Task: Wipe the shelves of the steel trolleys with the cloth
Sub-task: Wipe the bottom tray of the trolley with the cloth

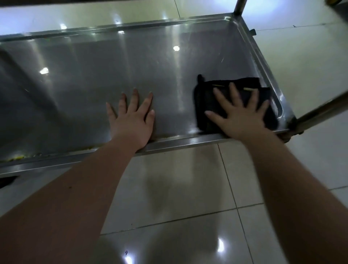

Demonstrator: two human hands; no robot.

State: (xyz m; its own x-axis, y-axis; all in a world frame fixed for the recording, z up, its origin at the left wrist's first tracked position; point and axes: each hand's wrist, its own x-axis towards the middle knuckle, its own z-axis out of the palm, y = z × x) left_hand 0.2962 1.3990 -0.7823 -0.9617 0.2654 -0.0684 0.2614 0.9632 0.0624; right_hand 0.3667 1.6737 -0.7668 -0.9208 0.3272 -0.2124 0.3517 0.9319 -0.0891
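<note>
A low steel trolley shelf (105, 71) with a raised rim fills the upper half of the view. A folded black cloth (211, 101) lies in its near right corner. My right hand (239, 115) presses flat on the cloth with fingers spread and straight. My left hand (131, 120) rests flat on the bare steel near the front rim, fingers straight, about a hand's width left of the cloth. Yellowish crumbs (17, 157) sit along the front rim at the far left.
Steel trolley posts rise at the far right corner (239, 6) and the near right corner (323, 111). An upper shelf edge (56, 2) runs along the top of the view. Glossy pale floor tiles (188, 188) lie below and around the trolley.
</note>
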